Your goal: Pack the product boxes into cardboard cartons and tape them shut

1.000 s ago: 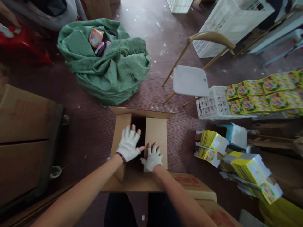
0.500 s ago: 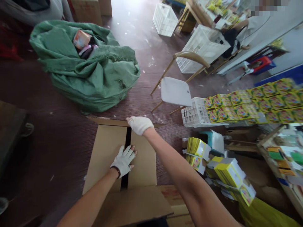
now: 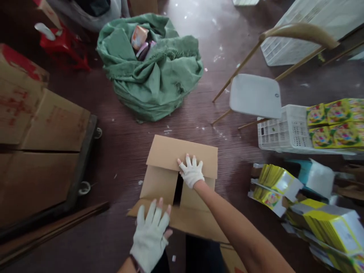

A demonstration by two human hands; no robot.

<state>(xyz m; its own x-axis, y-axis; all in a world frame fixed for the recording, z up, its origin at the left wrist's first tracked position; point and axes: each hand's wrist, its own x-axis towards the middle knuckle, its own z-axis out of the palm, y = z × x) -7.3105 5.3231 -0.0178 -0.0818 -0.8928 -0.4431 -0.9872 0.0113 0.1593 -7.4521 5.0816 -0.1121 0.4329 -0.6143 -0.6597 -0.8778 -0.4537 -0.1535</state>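
A cardboard box [image 3: 160, 184] stands on the floor before me, its two side flaps folded in with a dark gap between them. My right hand [image 3: 192, 172], in a white glove with bare fingertips, lies spread on the far flap [image 3: 167, 149], which is folded down over the side flaps. The near flap [image 3: 196, 223] is tilted up toward me. Over its left part is my left hand [image 3: 150, 235], gloved the same way, fingers apart and holding nothing. Whether it touches the flap I cannot tell.
A green sack [image 3: 153, 83] lies beyond the box. To the right are a chair [image 3: 254, 94], a white crate [image 3: 273, 131] and bundles of yellow packaging [image 3: 273, 180]. Cartons [image 3: 54, 125] sit on a wheeled cart at left, with a red stool [image 3: 64, 45] behind.
The far flap has gone from upright to folded down, with my right hand now flat on it. My left hand has moved from the side flaps back to the near flap. The view has shifted left.
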